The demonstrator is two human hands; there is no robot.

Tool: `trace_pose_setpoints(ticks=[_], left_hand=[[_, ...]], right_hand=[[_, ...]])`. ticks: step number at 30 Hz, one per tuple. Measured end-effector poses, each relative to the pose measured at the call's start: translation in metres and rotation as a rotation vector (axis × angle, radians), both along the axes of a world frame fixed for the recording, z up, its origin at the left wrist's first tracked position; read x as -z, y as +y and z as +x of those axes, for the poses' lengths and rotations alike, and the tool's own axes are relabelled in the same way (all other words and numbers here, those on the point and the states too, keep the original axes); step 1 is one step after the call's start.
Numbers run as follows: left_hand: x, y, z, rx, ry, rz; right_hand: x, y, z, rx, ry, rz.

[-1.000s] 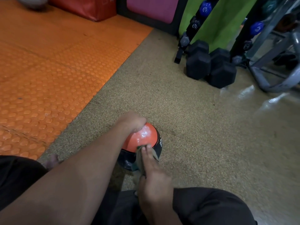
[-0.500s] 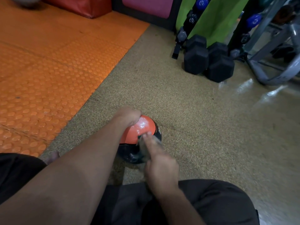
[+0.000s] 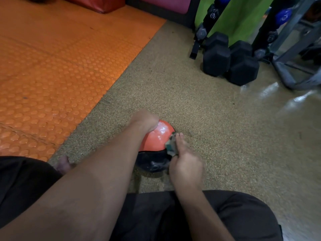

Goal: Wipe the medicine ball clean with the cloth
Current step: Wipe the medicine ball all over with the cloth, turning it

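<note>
Right hand (image 3: 185, 166) pinches a small greyish cloth (image 3: 170, 146) against the glossy orange-and-black medicine ball (image 3: 156, 138) on speckled tan flooring (image 3: 199, 108); left hand (image 3: 145, 120) cups the ball's top, fingers hidden. Beyond: studded orange mat (image 3: 52, 75), two black hexagonal dumbbells (image 3: 229, 61).

Orange-and-black medicine ball (image 3: 157, 136), studded orange mat (image 3: 52, 75)

Gym, hex dumbbells (image 3: 231, 61), orange studded mat (image 3: 52, 70)
</note>
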State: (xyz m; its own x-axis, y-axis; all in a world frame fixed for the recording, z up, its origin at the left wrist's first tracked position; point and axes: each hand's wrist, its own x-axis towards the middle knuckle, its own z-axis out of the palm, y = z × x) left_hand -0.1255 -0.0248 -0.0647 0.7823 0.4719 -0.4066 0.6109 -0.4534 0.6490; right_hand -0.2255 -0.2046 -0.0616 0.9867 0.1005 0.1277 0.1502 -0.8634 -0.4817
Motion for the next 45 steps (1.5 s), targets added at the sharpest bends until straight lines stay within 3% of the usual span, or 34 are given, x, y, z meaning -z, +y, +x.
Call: trace_pose_setpoints(ticks=[5,10,15,20,25,30,35,40,43,45], left_hand=[[0.003,0.004,0.005,0.024,0.022,-0.021],[0.0,0.001,0.002,-0.003,0.013,-0.007],[0.003,0.001,0.006,-0.001,0.018,-0.001],[0.003,-0.007,0.007,0.038,0.025,0.033],[-0.002,-0.005,0.008,0.07,0.063,0.031],[-0.008,-0.019,0.007,0.054,0.084,0.038],[-0.01,-0.022,0.011,0.05,0.082,0.052],[-0.011,-0.012,0.005,0.042,0.076,-0.028],[-0.006,-0.002,0.001,0.175,0.083,-0.048],[-0.007,0.01,-0.008,0.247,0.086,-0.226]], right_hand=[[0.011,0.012,-0.04,-0.389,-0.05,-0.113],[-0.005,0.003,-0.002,-0.036,-0.012,0.001],[0.004,0.014,-0.033,-0.323,0.028,-0.058],[-0.007,-0.002,-0.003,-0.007,0.04,-0.014],[0.004,0.012,-0.034,-0.303,0.026,-0.063],[-0.003,0.001,-0.01,-0.039,-0.008,0.037],[0.01,0.016,-0.043,-0.365,-0.086,-0.045],[0.013,-0.013,-0.001,0.023,0.026,0.11],[0.019,-0.01,0.001,-0.004,0.064,0.206],[0.022,-0.011,0.006,-0.034,0.089,0.3]])
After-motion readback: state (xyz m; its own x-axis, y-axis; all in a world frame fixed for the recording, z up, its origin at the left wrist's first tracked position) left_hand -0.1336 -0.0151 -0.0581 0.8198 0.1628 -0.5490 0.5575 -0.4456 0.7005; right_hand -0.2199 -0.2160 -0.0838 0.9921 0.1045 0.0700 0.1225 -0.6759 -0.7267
